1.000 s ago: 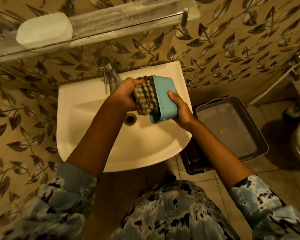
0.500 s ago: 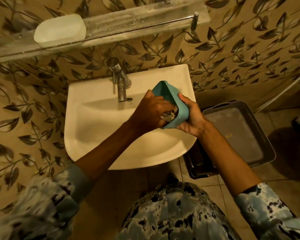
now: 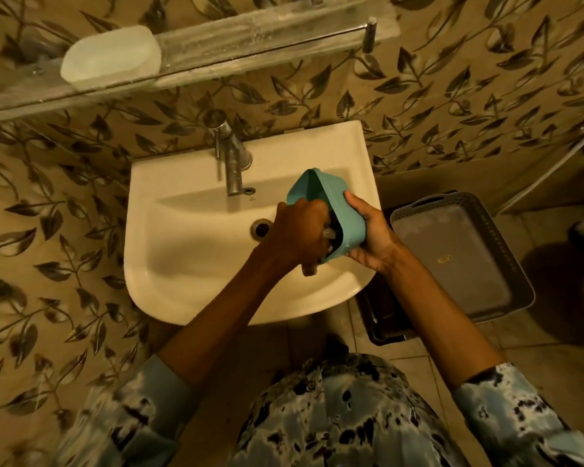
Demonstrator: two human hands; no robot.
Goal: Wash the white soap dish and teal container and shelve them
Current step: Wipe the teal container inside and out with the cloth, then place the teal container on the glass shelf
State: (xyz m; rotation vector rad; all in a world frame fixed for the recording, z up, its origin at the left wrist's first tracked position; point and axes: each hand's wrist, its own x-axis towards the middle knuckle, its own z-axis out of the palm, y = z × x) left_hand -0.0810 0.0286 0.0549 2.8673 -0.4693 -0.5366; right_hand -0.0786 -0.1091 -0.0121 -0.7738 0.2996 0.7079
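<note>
The fingers of the left hand [image 3: 299, 235] are curled and pushed inside the teal rectangular plastic container [image 3: 327, 203], bunched around a dark checked cloth [image 3: 331, 235] of which only a scrap shows at the opening. The right hand [image 3: 368, 235] grips the container from outside, thumb over the near rim and fingers wrapped round the wall, tipping it on its side above the right part of the white ceramic basin [image 3: 189, 264]. The basin itself holds nothing but its drain [image 3: 262, 227], under a metal tap [image 3: 231, 163]. Up on the frosted glass wall shelf [image 3: 250, 45] sits the white oval plastic soap dish [image 3: 110, 57], upside down. Beside the basin on the floor, a grey perforated plastic tray [image 3: 459, 257] lies empty apart from a small sticker.
</note>
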